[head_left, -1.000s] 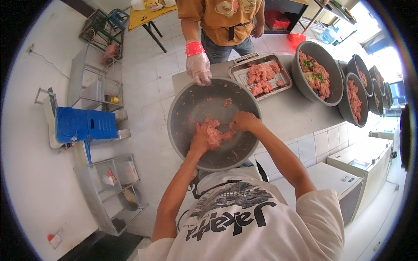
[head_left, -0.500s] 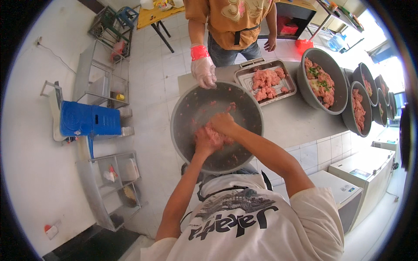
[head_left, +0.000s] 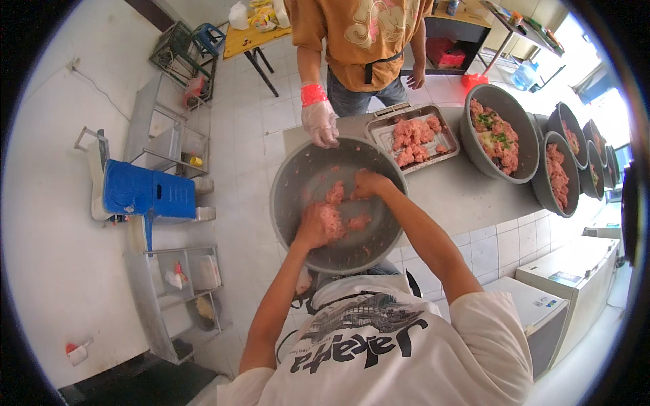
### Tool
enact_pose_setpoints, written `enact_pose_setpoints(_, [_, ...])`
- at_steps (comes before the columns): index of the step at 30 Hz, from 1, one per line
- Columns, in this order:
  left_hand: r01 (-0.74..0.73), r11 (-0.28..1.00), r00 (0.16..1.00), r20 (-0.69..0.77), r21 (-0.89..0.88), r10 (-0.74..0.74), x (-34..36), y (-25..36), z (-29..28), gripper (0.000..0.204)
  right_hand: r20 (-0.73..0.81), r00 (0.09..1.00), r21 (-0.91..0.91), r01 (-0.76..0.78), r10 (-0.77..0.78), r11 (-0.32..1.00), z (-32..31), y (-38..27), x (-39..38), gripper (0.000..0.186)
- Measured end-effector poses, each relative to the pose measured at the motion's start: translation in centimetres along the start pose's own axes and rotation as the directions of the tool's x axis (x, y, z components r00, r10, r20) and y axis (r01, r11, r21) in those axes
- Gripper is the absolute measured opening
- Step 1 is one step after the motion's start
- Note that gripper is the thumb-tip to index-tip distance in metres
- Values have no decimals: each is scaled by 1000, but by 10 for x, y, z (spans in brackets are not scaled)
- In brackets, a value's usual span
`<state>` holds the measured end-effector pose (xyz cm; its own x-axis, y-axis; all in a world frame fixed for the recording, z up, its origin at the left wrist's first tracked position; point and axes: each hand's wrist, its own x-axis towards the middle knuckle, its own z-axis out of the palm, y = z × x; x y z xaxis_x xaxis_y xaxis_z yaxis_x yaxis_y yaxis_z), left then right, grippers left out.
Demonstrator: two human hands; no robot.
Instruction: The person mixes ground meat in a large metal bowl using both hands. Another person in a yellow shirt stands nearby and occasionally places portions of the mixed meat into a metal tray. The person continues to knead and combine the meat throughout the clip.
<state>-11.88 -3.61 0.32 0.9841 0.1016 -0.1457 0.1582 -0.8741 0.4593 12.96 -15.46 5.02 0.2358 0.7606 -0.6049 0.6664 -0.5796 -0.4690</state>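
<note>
A large grey bowl (head_left: 291, 196) holds pink minced meat (head_left: 334, 195), with smaller bits smeared inside. My left hand (head_left: 313, 226) is in the lower left of the bowl, fingers closed around a lump of the meat. At the upper right inside it, my right hand (head_left: 366, 183) has curled fingers; whatever they hold is hidden. A co-worker's hand in a clear glove with a red cuff (head_left: 319, 125) is at the bowl's far rim. Just beyond the bowl, a metal tray (head_left: 449, 145) with more mince rests on the steel worktable (head_left: 460, 199).
A co-worker in a brown shirt (head_left: 359, 61) stands opposite. Several grey bowls (head_left: 525, 172) of meat line the worktable to the right. White chest freezers (head_left: 569, 271) sit at lower right. A blue-topped object (head_left: 149, 189) and metal shelves (head_left: 172, 304) line the left wall; a yellow table (head_left: 240, 44) stands behind.
My right hand moved in over the central meat, then back toward the bowl's upper right. The meat now lies in more separated clumps, with my left hand still on one. The view has shifted slightly.
</note>
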Motion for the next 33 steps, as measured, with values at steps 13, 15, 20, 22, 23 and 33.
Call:
enact_pose_setpoints(13, [547,816,835,56,-189,-547,13,34,-27,117,-285,944,-134,-211,166,968,27,-49,-38,36])
enact_pose_setpoints(15, [526,787,844,83,-321,-530,13,28,-30,114,-218,965,-129,-174,143,976,29,-34,-66,32])
enact_pose_setpoints(20, [423,837,902,76,-347,-425,18,-2,-26,108,-246,967,-182,-115,68,977,58,-26,-90,28])
enact_pose_setpoints(22, [411,833,911,120,-370,-395,24,-10,-31,107,-253,957,-312,-222,145,924,56,-21,-85,29])
enact_pose_setpoints(23, [441,809,896,142,-388,-421,24,-11,-35,105,-371,909,-182,-269,188,946,51,-18,-83,30])
enact_pose_setpoints(33, [571,241,799,465,-784,-380,24,-14,-86,86,-501,852,261,-17,150,965,1,-35,-170,29])
